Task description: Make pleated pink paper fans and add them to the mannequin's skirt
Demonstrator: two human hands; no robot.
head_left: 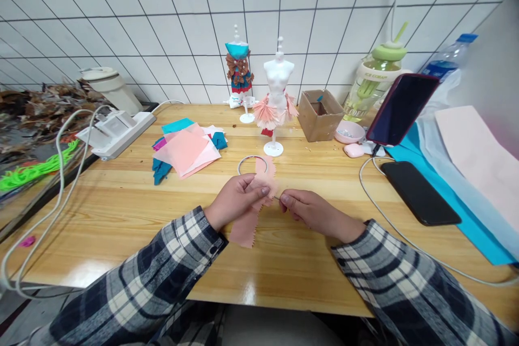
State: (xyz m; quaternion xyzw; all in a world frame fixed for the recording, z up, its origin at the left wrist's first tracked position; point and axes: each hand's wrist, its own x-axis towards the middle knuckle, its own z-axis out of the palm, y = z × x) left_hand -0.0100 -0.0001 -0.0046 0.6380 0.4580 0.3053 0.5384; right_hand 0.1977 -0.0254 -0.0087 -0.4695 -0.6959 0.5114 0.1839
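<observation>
My left hand (237, 198) pinches a strip of pink fabric (248, 224) with zigzag edges, held just above the wooden table (121, 211). My right hand (312, 212) is closed right beside it, its fingertips pinching something thin like a needle at the fabric's right edge; the thing is too small to make out. A thin wire ring (252, 161) lies just behind the fabric. Further back stands a white doll mannequin (277, 98) wearing a pink pleated skirt, and a second mannequin (239, 73) dressed in blue, brown and red.
A pile of pink and teal fabric pieces (187, 148) lies at the left. A cardboard box (320, 114), pink bowl (349, 132), green bottle (375, 78), propped phone (401, 109), flat black phone (419, 193) and cable (389, 221) sit at the right. White cables (60, 173) trail left.
</observation>
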